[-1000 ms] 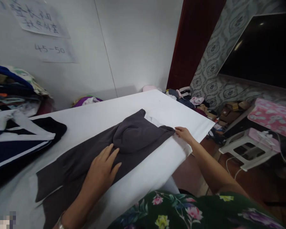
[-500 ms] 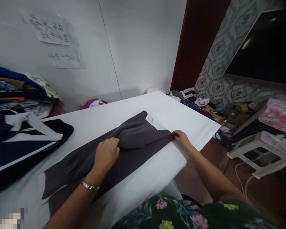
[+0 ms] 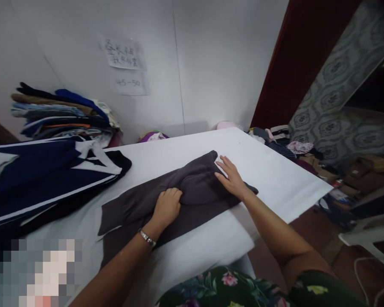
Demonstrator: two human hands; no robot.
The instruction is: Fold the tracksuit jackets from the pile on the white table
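Observation:
A dark grey garment [image 3: 198, 209] lies stretched across the white table, its kind not clear from here. Two cloth ends, parted by a narrow gap, show at its left. My left hand [image 3: 168, 207], with a silver bracelet at the wrist, rests on the middle of it, fingers curled into the fabric. Over the garment's right end is my right hand [image 3: 232, 177], fingers spread and holding nothing. Part of that end is hidden under the hand and forearm.
The white table [image 3: 284, 179] carries navy and white clothing [image 3: 48, 175] at left. Behind it stands a folded clothes stack [image 3: 64, 113]. Paper signs [image 3: 124, 53] hang on the wall. Beyond the right edge are a clothes heap [image 3: 278, 140], cardboard boxes [image 3: 368, 168] and a white stool [image 3: 368, 243].
My right hand has let go of the garment's near right corner and moved to its far right end, fingers spreading. My left hand stays on the cloth. The view has turned left.

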